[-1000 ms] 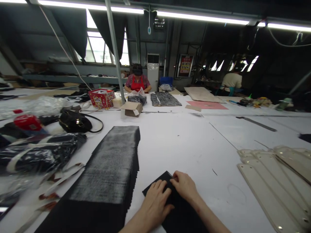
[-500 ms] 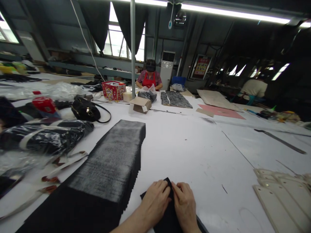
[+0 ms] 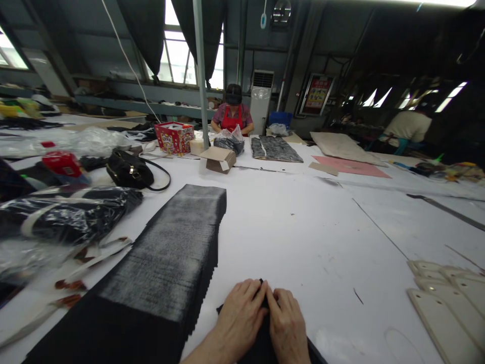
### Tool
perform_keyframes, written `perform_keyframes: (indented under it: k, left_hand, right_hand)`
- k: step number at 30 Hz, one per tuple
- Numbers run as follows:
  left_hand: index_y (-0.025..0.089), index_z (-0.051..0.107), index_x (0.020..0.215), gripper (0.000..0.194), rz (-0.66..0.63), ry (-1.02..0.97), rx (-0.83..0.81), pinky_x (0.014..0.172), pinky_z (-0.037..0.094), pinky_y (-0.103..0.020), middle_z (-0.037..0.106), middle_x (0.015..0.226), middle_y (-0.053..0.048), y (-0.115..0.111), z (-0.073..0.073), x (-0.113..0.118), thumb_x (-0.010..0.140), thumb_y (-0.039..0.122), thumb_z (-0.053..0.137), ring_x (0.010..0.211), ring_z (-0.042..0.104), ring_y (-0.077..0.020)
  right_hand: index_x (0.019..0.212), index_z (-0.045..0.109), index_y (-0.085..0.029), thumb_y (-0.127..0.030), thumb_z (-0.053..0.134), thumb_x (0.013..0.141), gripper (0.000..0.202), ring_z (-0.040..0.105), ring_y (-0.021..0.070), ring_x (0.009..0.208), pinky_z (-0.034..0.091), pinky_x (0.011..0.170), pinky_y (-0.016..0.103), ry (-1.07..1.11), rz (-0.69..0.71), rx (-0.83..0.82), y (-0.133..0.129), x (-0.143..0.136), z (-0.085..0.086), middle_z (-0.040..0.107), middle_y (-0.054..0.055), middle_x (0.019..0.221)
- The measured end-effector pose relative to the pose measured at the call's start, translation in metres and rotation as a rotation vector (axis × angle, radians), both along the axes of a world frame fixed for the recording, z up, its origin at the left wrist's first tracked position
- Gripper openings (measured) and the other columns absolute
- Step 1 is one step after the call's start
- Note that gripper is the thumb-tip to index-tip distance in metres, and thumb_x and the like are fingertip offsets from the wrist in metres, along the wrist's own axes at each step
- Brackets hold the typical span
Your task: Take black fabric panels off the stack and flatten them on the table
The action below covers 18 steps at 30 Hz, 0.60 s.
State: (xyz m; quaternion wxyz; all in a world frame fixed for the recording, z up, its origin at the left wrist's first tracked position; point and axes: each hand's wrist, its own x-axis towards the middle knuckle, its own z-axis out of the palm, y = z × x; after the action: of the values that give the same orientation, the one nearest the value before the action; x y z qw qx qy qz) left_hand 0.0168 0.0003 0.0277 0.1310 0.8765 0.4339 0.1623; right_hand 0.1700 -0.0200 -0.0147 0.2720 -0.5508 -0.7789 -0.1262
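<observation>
My left hand [image 3: 239, 317] and my right hand [image 3: 287, 326] lie side by side on a black fabric piece [image 3: 261, 344] at the near edge of the white table [image 3: 303, 227]. Fingertips of both hands pinch the piece's far corner. Just to the left runs a long fanned stack of black fabric pieces [image 3: 166, 268], reaching away from me. Most of the black piece is hidden under my hands.
Cream shaped boards [image 3: 447, 303] lie at the right. Plastic-wrapped dark bundles [image 3: 64, 215], a black handbag [image 3: 129, 172], a red box [image 3: 173, 137] and a cardboard box [image 3: 219, 159] sit left and behind. A person in a red apron [image 3: 232, 114] works at the far side; another person [image 3: 405, 129] stands far right.
My hands have drawn together and closer to me on the black piece. The view has tilted up and shifted left, so the cream boards sit further right.
</observation>
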Motion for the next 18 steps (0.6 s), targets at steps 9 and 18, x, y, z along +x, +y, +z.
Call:
perform_keyframes:
  k: [9, 18]
  left_hand:
    - [0.021, 0.038, 0.139, 0.05, 0.007, -0.019, -0.017, 0.101, 0.039, -0.041, 0.052, 0.127, -0.007, 0.002, -0.0023, -0.0001, 0.091, 0.018, 0.05, 0.115, 0.046, -0.0251]
    - [0.021, 0.041, 0.137, 0.05, 0.023, 0.008, -0.029, 0.1, 0.04, -0.04, 0.053, 0.125, -0.007, 0.0049, 0.0025, -0.0013, 0.088, 0.02, 0.054, 0.113, 0.046, -0.025]
  right_hand:
    - [0.125, 0.051, -0.012, -0.017, 0.029, 0.097, 0.036, 0.049, 0.0229, 0.078, 0.044, 0.065, 0.037, -0.018, 0.002, 0.019, 0.0001, -0.0032, 0.0015, 0.054, 0.009, 0.088]
    - [0.125, 0.051, -0.014, -0.006, 0.037, 0.09, 0.038, 0.05, 0.0222, 0.079, 0.043, 0.066, 0.035, -0.044, -0.03, -0.009, 0.0002, -0.0025, 0.0013, 0.054, 0.008, 0.089]
